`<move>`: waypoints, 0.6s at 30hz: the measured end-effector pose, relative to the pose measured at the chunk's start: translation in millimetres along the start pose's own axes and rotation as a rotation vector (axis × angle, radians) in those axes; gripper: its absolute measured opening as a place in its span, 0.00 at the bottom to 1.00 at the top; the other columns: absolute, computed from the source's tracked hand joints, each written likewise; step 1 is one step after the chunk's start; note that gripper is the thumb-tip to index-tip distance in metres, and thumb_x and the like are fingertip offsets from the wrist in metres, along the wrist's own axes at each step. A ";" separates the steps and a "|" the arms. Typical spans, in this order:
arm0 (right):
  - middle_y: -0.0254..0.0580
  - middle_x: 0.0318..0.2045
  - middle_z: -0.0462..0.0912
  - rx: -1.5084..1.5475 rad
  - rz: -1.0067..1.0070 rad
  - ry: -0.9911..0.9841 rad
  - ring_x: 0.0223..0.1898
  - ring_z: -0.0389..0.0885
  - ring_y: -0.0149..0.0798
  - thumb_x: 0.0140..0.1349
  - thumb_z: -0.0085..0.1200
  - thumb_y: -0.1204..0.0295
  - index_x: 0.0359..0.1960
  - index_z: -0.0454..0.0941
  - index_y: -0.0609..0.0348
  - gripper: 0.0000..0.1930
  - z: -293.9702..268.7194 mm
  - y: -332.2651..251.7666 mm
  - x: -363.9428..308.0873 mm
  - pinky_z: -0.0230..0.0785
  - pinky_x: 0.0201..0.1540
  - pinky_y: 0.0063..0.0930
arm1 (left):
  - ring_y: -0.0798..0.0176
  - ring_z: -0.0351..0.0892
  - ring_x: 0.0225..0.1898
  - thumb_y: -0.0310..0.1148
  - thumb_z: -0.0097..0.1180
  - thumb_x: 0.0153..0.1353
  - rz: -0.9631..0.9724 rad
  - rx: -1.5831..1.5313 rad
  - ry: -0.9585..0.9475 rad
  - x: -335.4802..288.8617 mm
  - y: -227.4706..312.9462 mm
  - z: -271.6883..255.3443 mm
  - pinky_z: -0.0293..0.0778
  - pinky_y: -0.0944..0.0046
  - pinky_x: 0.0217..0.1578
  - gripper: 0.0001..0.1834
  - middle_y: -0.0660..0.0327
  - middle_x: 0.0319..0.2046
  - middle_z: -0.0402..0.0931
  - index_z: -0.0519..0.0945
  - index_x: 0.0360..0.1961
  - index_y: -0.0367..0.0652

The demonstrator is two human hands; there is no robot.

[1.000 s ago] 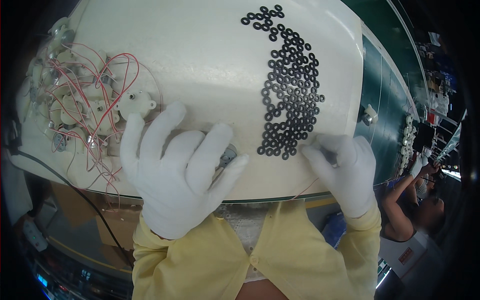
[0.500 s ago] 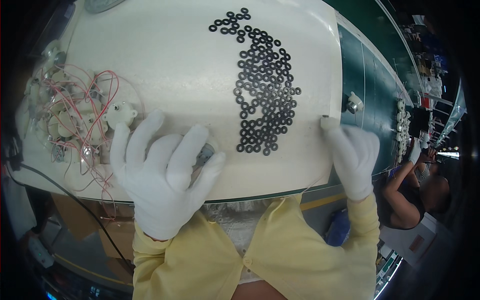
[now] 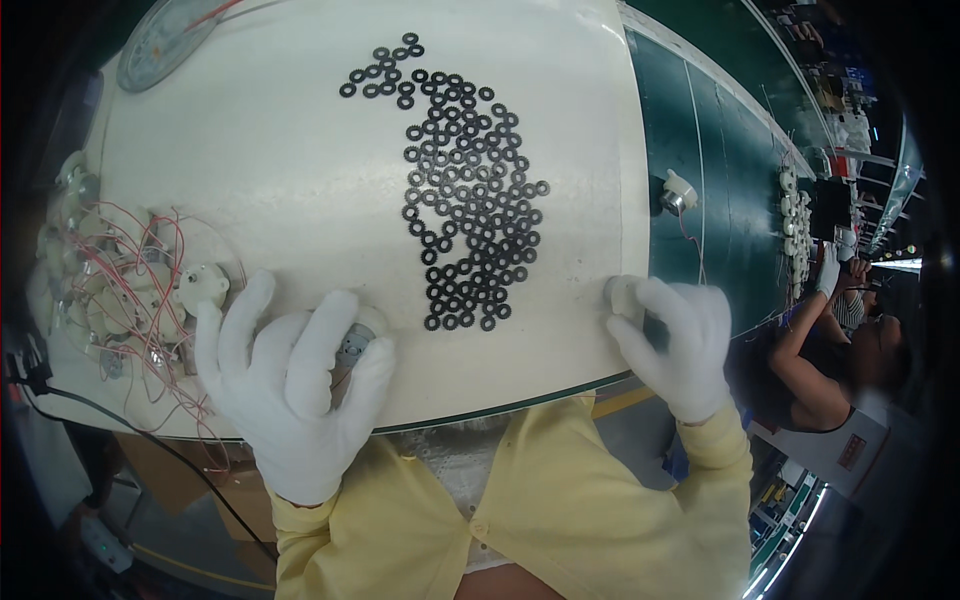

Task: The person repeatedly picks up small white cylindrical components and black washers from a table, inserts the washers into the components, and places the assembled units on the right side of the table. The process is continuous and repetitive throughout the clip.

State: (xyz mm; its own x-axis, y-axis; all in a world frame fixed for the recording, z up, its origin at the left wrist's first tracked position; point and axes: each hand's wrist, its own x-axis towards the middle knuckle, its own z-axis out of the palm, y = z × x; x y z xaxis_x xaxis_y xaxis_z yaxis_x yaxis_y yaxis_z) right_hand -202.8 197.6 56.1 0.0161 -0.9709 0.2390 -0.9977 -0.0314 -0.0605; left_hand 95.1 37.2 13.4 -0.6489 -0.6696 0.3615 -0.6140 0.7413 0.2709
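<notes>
Gripping a grey-and-white motor unit (image 3: 353,346) between thumb and forefinger, the left hand (image 3: 295,400) rests with its other fingers spread. Right hand (image 3: 685,345): fingers curled, fingertips blurred; any held item cannot be told. Black rings (image 3: 487,255) lie on the worktop (image 3: 290,150) between the hands; red-wired motors (image 3: 140,303) cluster left of the left hand.

White worktop (image 3: 280,150) dominates, a green surface (image 3: 720,150) running right alongside! Down below, grey floor (image 3: 622,438) shows a yellow stripe (image 3: 622,401), brown cardboard (image 3: 165,475) sits lower left, and white light (image 3: 897,265) glares from the dim right.
</notes>
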 end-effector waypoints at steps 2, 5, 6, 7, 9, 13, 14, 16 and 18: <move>0.32 0.29 0.79 -0.026 -0.018 0.063 0.27 0.75 0.39 0.48 0.75 0.69 0.47 0.80 0.52 0.23 11.7 9.7 2.4 0.59 0.33 0.35 | 0.47 0.75 0.56 0.41 0.71 0.53 -0.001 0.001 0.001 -0.6 1.2 0.1 0.62 0.36 0.64 0.25 0.65 0.38 0.75 0.81 0.53 0.54; 0.34 0.30 0.81 -0.167 0.013 0.062 0.28 0.76 0.40 0.50 0.73 0.72 0.45 0.82 0.53 0.19 13.2 24.4 19.4 0.61 0.34 0.35 | 0.47 0.75 0.56 0.41 0.70 0.53 0.005 -0.005 0.002 0.3 0.4 0.6 0.61 0.36 0.64 0.25 0.65 0.38 0.75 0.81 0.54 0.55; 0.36 0.31 0.82 -0.144 0.025 0.106 0.28 0.77 0.41 0.51 0.72 0.73 0.45 0.82 0.53 0.19 11.3 27.6 23.8 0.63 0.35 0.35 | 0.47 0.75 0.56 0.41 0.70 0.53 0.000 -0.005 0.005 -0.4 0.9 0.1 0.61 0.36 0.64 0.25 0.65 0.38 0.75 0.81 0.54 0.55; 0.37 0.32 0.82 -0.122 0.037 0.149 0.28 0.77 0.41 0.51 0.71 0.74 0.45 0.82 0.53 0.18 8.2 31.0 27.5 0.64 0.35 0.35 | 0.47 0.75 0.56 0.41 0.70 0.53 -0.005 -0.006 0.007 -1.2 1.6 -0.5 0.61 0.36 0.64 0.25 0.65 0.38 0.74 0.81 0.54 0.55; 0.43 0.37 0.84 -0.085 0.113 0.208 0.31 0.79 0.45 0.54 0.67 0.77 0.48 0.83 0.55 0.18 2.7 40.5 30.5 0.67 0.35 0.36 | 0.47 0.75 0.55 0.41 0.70 0.53 -0.012 -0.004 0.011 -0.6 1.8 -1.4 0.61 0.36 0.64 0.24 0.65 0.38 0.74 0.81 0.53 0.55; 0.43 0.35 0.84 0.012 0.332 0.188 0.31 0.82 0.44 0.56 0.67 0.77 0.52 0.82 0.55 0.20 4.4 55.3 34.7 0.69 0.30 0.36 | 0.43 0.75 0.58 0.38 0.67 0.57 -0.037 -0.037 -0.026 -0.8 3.1 -2.0 0.58 0.34 0.67 0.21 0.63 0.37 0.78 0.82 0.53 0.51; 0.42 0.35 0.84 0.073 0.375 0.138 0.31 0.82 0.43 0.56 0.68 0.77 0.51 0.81 0.54 0.20 5.5 54.6 32.1 0.69 0.30 0.36 | 0.42 0.75 0.60 0.36 0.65 0.58 -0.048 -0.050 -0.042 -1.1 3.5 -2.5 0.56 0.33 0.68 0.20 0.62 0.37 0.80 0.82 0.53 0.49; 0.38 0.34 0.83 0.072 0.324 0.102 0.31 0.82 0.42 0.55 0.69 0.76 0.51 0.81 0.54 0.20 6.3 54.3 28.3 0.69 0.31 0.36 | 0.42 0.75 0.60 0.36 0.65 0.58 -0.046 -0.050 -0.033 -1.9 2.5 -2.0 0.56 0.34 0.68 0.20 0.62 0.37 0.80 0.82 0.53 0.49; 0.35 0.32 0.82 -0.049 0.139 0.131 0.32 0.81 0.40 0.54 0.71 0.76 0.50 0.81 0.53 0.20 6.2 54.8 23.7 0.69 0.31 0.36 | 0.42 0.75 0.60 0.37 0.65 0.58 -0.045 -0.052 -0.028 -2.1 2.1 -1.6 0.56 0.34 0.68 0.20 0.62 0.37 0.80 0.82 0.53 0.49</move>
State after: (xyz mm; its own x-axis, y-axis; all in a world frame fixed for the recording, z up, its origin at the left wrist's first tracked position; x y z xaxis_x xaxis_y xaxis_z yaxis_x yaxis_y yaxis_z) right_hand -256.7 171.4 52.5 -0.1272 -0.9257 0.3563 -0.9918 0.1149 -0.0556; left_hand 95.9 40.2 14.7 -0.6341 -0.7024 0.3232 -0.6188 0.7117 0.3326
